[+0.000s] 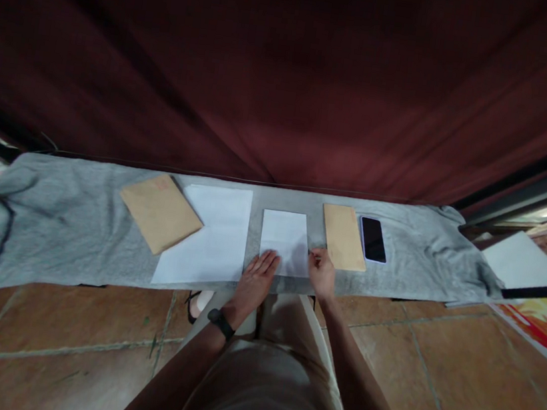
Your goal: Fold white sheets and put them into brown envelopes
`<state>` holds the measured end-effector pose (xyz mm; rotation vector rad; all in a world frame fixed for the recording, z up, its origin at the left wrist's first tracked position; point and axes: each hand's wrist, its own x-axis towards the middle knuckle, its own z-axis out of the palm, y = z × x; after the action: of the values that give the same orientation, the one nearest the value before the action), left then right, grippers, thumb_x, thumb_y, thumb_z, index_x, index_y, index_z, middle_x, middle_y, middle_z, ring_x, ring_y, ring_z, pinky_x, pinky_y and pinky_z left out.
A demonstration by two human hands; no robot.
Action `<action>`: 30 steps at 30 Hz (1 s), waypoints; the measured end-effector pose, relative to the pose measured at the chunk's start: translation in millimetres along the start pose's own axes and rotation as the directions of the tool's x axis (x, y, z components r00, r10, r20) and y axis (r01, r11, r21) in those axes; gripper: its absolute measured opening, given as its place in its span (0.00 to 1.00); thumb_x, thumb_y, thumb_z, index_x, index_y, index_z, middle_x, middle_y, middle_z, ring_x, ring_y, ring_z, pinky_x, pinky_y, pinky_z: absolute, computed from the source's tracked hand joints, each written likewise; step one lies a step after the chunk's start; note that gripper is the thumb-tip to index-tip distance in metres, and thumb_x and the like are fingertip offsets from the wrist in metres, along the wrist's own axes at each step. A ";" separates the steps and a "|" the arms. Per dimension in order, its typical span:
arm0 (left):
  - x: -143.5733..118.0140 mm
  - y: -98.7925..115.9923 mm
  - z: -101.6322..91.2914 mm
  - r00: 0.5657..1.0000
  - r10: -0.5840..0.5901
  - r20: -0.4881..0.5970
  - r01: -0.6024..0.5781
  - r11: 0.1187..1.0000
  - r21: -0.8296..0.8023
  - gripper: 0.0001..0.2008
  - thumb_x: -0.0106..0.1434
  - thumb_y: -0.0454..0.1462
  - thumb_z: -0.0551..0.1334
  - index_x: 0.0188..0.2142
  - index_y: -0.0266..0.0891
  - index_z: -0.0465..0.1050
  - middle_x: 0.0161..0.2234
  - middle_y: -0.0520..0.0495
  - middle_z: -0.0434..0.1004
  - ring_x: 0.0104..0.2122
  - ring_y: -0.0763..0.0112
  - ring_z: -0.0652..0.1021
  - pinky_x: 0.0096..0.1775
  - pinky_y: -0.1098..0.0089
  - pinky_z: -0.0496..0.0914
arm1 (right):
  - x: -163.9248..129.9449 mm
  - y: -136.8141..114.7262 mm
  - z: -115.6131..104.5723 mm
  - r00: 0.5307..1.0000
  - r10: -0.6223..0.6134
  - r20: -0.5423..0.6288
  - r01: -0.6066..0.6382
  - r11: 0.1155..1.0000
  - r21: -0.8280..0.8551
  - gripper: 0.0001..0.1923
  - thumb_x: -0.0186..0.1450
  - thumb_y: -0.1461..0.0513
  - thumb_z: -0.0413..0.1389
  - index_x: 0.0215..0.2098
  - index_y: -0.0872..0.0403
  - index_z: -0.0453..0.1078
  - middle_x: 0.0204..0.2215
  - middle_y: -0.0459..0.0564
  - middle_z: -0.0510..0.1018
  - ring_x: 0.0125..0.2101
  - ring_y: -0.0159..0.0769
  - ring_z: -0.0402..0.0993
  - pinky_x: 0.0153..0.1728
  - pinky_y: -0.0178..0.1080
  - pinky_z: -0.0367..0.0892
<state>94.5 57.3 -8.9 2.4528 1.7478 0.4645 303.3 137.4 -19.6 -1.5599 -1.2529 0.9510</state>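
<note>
A small folded white paper [285, 237] lies on a grey cloth [75, 219] in front of me. My left hand [257, 279] rests flat on the paper's near left corner, fingers spread; a black band is on that wrist. My right hand [321, 272] pinches the paper's right edge near its lower corner with fingertips together. A narrow brown envelope [343, 236] lies just right of the paper, close to my right hand.
A large white sheet [211, 237] and a wider brown envelope [160, 212] lie to the left. A black phone [373, 239] sits right of the narrow envelope. A dark red curtain [291, 73] hangs behind. Tiled floor [59, 338] lies below, printed papers [546, 315] at right.
</note>
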 end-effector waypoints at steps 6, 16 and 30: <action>-1.1 1.9 -2.2 1.000 -0.008 -0.018 0.007 1.000 -0.028 0.25 0.71 0.31 0.51 0.65 0.39 0.64 0.67 0.39 0.65 0.69 0.58 0.61 0.69 0.47 0.57 | -11.0 -24.3 -2.9 0.847 -0.383 0.369 0.512 0.773 -0.374 0.18 0.73 0.59 0.46 0.54 0.51 0.74 0.57 0.55 0.76 0.60 0.43 0.69 0.63 0.48 0.64; -9.3 5.8 7.6 1.000 0.010 -0.002 -0.010 1.000 0.027 0.22 0.72 0.33 0.52 0.64 0.33 0.65 0.64 0.35 0.69 0.67 0.58 0.65 0.68 0.54 0.60 | 22.6 -39.3 50.1 0.419 -0.402 0.814 0.832 0.528 -0.167 0.23 0.76 0.58 0.44 0.64 0.53 0.68 0.66 0.52 0.67 0.68 0.40 0.60 0.71 0.49 0.50; -14.8 3.9 16.4 1.000 -0.002 0.001 0.002 1.000 -0.017 0.26 0.73 0.36 0.50 0.69 0.38 0.57 0.69 0.39 0.61 0.70 0.60 0.60 0.69 0.52 0.58 | 82.1 -35.8 82.8 0.488 -0.353 0.798 0.834 0.459 -0.306 0.25 0.76 0.56 0.45 0.70 0.48 0.61 0.72 0.48 0.56 0.71 0.40 0.51 0.72 0.51 0.45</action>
<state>98.5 43.8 -26.3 2.4394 1.7383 0.4752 231.1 235.5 -13.5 -0.9857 -2.7272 0.4838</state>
